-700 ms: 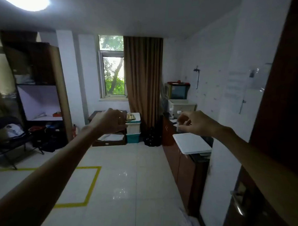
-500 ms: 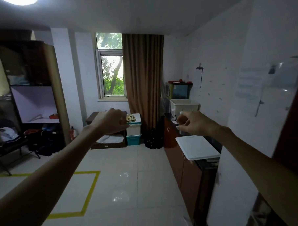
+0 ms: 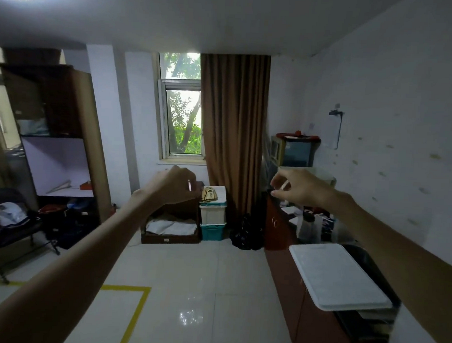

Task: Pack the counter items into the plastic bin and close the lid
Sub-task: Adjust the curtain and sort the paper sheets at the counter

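**A:** Where to look for the task's things?

**B:** Down the right side. Along the wall, a dark wooden counter (image 3: 282, 225), with a cluster of counter items (image 3: 308, 219) on top, too small and dim to name 1 by 1. Nearer, a flat white panel (image 3: 337, 277), probably the lid, lying over something dark and hanging out past the counter's front edge. Hard to say whether a bin sits under it. Farther back, a pale tub (image 3: 325, 175), perhaps the bin instead.

**A:** And the 2 hands?

**B:** Both out in front in mid-air, touching nothing. Left hand (image 3: 177, 187): seen from the back, fingers curled in toward the palm, nothing seen in it. Right hand (image 3: 300, 187): fingers loosely curled, thumb and forefinger tips close together, nothing plainly between them.

**A:** Which one nearer the work?

**B:** The right, clearly. Hangs over the counter's far stretch, with the items below and slightly beyond its fingertips. The left, out over open floor, well apart from the counter.

**A:** Axis to mind?

**B:** The panel's long side, running away along the counter. Judging by that, a reach down and forward for the items, and back toward the body for the panel.
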A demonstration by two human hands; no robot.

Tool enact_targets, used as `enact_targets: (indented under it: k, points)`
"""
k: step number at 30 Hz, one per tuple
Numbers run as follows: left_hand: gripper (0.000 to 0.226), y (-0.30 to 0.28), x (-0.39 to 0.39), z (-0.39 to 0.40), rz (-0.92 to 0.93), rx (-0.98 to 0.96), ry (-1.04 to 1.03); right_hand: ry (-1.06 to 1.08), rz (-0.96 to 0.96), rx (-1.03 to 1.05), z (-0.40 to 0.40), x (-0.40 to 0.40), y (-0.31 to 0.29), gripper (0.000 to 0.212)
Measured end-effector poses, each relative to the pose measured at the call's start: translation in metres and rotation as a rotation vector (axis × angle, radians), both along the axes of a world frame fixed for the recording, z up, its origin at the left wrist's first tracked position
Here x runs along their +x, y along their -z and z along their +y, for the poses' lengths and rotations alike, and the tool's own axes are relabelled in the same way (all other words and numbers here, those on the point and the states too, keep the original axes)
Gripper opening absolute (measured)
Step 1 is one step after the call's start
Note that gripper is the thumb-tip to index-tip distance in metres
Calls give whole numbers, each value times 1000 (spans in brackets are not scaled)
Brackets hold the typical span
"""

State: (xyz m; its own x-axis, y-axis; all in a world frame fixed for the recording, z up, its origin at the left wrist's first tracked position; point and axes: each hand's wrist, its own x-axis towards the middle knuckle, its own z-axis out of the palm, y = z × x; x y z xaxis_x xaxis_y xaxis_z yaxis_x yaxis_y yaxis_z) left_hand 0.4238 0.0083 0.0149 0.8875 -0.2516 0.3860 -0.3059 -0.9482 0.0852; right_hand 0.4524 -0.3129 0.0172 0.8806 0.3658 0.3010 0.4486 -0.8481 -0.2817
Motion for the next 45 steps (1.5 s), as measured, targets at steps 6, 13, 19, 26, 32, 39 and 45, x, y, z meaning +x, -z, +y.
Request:
enact_targets:
  k: [6, 13, 19, 26, 32, 39, 45]
  points:
    - [22, 10, 125, 29, 21, 5, 1, -13, -2, -16, 35, 126, 9, 32]
    - [18, 17, 289, 87, 29, -10, 32, 1, 5, -2, 86, 271, 17, 33]
    - [17, 6, 421, 121, 15, 55, 33, 36, 6, 31, 114, 383, 3, 30]
    - [22, 17, 557, 117, -6, 152, 65, 66, 15, 40, 121, 517, 12, 31]
    - [23, 26, 689, 103, -7, 157, 69, 51, 8, 6, 109, 655, 24, 27]
    - [18, 11, 853, 88, -8, 122, 9, 35, 2, 5, 91, 821, 5, 27]
    - [20, 5, 969, 82, 1, 122, -13, 25, -6, 12, 91, 942, -2, 27]
